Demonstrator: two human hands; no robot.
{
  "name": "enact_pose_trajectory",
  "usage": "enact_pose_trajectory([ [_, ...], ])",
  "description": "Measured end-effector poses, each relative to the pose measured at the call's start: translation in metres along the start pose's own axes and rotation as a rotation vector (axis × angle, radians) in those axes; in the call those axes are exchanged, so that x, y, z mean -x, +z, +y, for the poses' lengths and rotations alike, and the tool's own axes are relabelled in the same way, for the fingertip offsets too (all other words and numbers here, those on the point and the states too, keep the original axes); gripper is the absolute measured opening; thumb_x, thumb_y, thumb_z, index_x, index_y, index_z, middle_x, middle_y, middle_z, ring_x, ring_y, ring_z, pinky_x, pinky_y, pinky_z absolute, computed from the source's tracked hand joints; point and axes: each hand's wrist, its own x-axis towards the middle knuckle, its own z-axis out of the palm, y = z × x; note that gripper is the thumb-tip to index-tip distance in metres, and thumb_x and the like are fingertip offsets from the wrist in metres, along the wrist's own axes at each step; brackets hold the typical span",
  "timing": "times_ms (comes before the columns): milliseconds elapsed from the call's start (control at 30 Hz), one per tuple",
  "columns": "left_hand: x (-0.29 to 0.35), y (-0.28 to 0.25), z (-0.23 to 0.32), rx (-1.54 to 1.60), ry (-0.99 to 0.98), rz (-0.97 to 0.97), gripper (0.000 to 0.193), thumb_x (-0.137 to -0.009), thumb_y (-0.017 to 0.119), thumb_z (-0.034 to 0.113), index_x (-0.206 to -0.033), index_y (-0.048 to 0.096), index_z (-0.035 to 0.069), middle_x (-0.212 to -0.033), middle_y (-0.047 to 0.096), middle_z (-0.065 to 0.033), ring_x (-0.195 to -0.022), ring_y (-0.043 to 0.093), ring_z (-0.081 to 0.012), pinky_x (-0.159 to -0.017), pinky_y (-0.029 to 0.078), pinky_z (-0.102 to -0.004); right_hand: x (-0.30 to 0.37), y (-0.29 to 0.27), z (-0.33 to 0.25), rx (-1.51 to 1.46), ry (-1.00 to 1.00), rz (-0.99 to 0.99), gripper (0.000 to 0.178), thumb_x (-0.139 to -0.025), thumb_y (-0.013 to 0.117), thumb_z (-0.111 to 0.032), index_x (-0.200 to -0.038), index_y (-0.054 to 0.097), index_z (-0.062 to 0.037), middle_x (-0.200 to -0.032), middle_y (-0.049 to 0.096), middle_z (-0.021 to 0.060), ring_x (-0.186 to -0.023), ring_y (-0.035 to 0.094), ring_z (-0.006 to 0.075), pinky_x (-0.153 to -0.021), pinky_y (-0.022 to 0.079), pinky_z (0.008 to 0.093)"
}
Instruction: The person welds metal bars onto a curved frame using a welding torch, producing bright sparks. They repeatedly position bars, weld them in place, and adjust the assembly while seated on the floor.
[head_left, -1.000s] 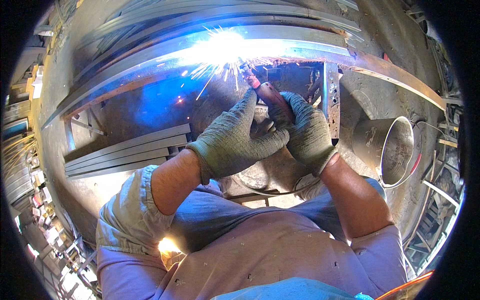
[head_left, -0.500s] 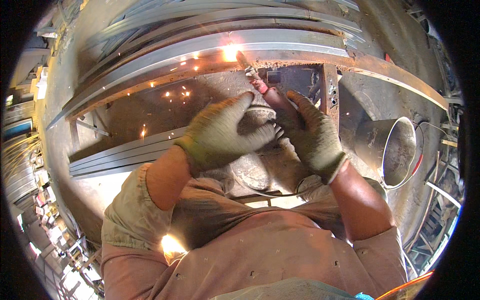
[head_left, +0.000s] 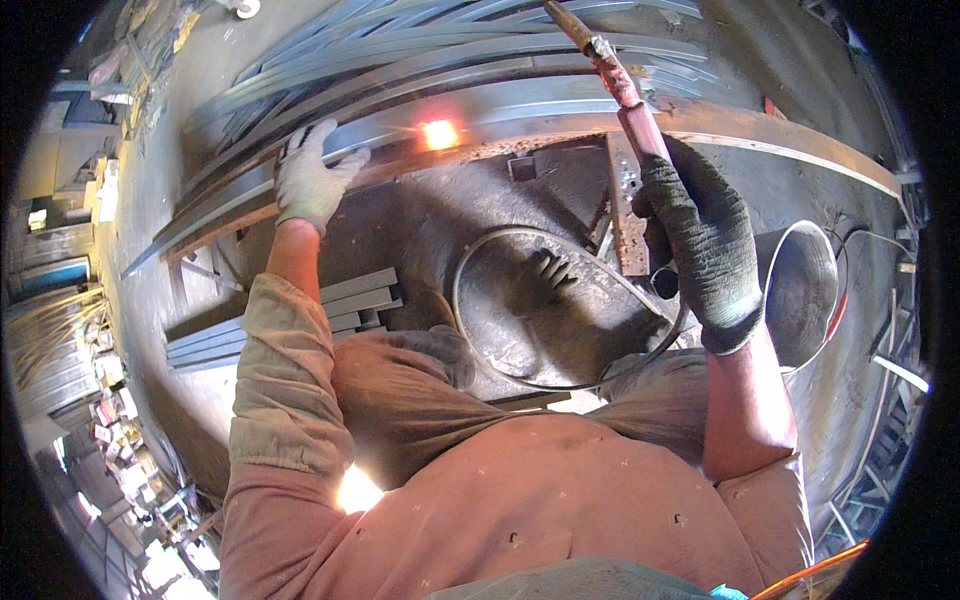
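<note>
My right hand [head_left: 705, 245], in a dark grey work glove, is wrapped round the pinkish-red handle of a welding torch [head_left: 630, 100]. The torch's brownish nozzle points up and away to the far left, raised from the metal. My left hand [head_left: 315, 180], in a pale glove, lies over the long steel bars, its thumb spread from the fingers; whether it presses on the metal I cannot tell. Between the hands, a spot [head_left: 440, 134] glows red-white on a grey steel bar [head_left: 520, 115]. That bar rests along a rusty steel beam [head_left: 690, 115].
Long steel profiles [head_left: 450, 45] lie beyond the beam. A rusty upright [head_left: 627, 200] stands below it. Shorter grey tubes [head_left: 350, 300] are stacked at near left. A cable loop [head_left: 460, 290] lies on the floor between my legs. At right stands a wide metal cylinder [head_left: 805, 290].
My left hand has moved from beside the torch out left to the bars. My right hand has lifted the torch up and right, off the bright spot. The flying sparks are gone.
</note>
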Motion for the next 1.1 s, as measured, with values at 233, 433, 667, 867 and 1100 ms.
enact_pose_trajectory([
  [233, -0.009, -0.010, 0.010, 0.167, 0.078, -0.122, 0.058, -0.080, 0.108, 0.032, -0.125, 0.084, 0.003, -0.119, 0.080, -0.0141, -0.109, 0.077, -0.0269, -0.101, 0.061, -0.0397, -0.003, -0.030, 0.013, -0.118, -0.018, 0.027, 0.041, -0.119, 0.073, -0.032, -0.151, 0.075, -0.0066, -0.102, 0.079, 0.0051, -0.083, 0.072, 0.0139, -0.078, 0.060, 0.0321],
  [433, -0.023, -0.009, 0.057, 0.306, 0.088, -0.369, 0.064, -0.085, 0.105, 0.043, -0.129, 0.085, 0.002, -0.117, 0.086, -0.0167, -0.106, 0.081, -0.0296, -0.099, 0.061, -0.0404, -0.014, -0.042, 0.034, 0.315, -0.506, -0.010, 0.054, -0.105, 0.070, 0.004, -0.157, 0.071, -0.0087, -0.124, 0.079, 0.0156, -0.092, 0.080, 0.0273, -0.081, 0.067, 0.0390],
  [667, -0.024, 0.003, 0.080, 0.262, 0.149, -0.249, 0.042, -0.101, 0.091, 0.034, -0.124, 0.085, 0.000, -0.117, 0.086, -0.0209, -0.110, 0.083, -0.0361, -0.100, 0.062, -0.0422, -0.006, -0.036, 0.017, 0.028, -0.116, 0.046, 0.040, -0.117, 0.072, -0.013, -0.157, 0.070, -0.0075, -0.122, 0.079, 0.0135, -0.089, 0.078, 0.0228, -0.085, 0.065, 0.0369],
  [867, -0.003, 0.017, 0.071, 0.122, 0.325, -0.062, 0.054, -0.095, 0.093, 0.031, -0.141, 0.078, 0.008, -0.137, 0.080, -0.0225, -0.129, 0.075, -0.0463, -0.112, 0.059, -0.0501, -0.010, -0.039, 0.022, 0.148, -0.313, 0.008, 0.036, -0.121, 0.066, -0.012, -0.156, 0.069, -0.0039, -0.117, 0.077, 0.0133, -0.092, 0.077, 0.0208, -0.084, 0.064, 0.0352],
  [1100, -0.002, 0.022, 0.062, -0.068, 0.285, -0.126, 0.071, -0.085, 0.095, 0.032, -0.150, 0.069, 0.020, -0.140, 0.079, -0.0179, -0.128, 0.074, -0.0467, -0.108, 0.060, -0.0576, -0.015, -0.042, 0.043, 0.282, -0.510, -0.033, 0.036, -0.119, 0.066, -0.009, -0.155, 0.069, -0.0051, -0.117, 0.076, 0.0132, -0.091, 0.076, 0.0203, -0.080, 0.064, 0.0341],
])
